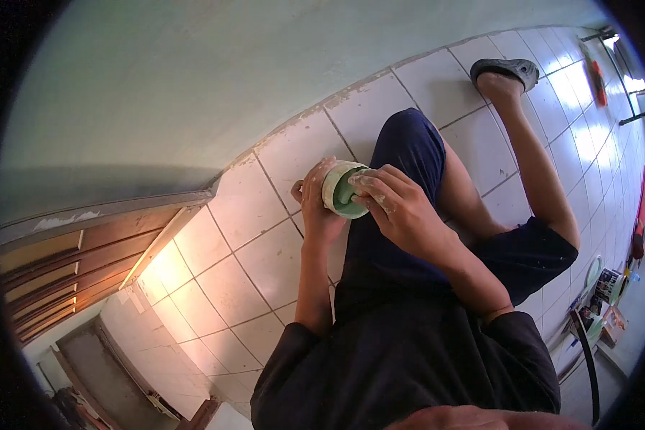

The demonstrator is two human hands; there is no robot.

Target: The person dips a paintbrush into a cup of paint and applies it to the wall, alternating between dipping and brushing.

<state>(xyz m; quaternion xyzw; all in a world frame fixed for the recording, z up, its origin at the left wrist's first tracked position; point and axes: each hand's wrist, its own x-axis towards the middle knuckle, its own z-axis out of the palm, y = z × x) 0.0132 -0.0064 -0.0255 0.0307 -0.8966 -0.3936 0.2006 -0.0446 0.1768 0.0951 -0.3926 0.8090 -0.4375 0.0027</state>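
Observation:
A small round tub (330,188), pale outside and green inside, is tilted over my lap with its mouth facing right. My left hand (314,195) is wrapped around the tub's outer side. My right hand (387,197) reaches to the mouth, its fingers bent together at the rim and partly inside. Green material shows in the tub near these fingertips; whether they pinch something there is hidden. Whitish smears cover the fingers of both hands.
I sit on a white tiled floor (254,269) beside a pale green wall (193,79). A wooden slatted panel (86,261) stands at left. My foot wears a dark clog (507,69). An orange object (599,82), a red object (642,211) and a cluttered pile (609,287) lie at right.

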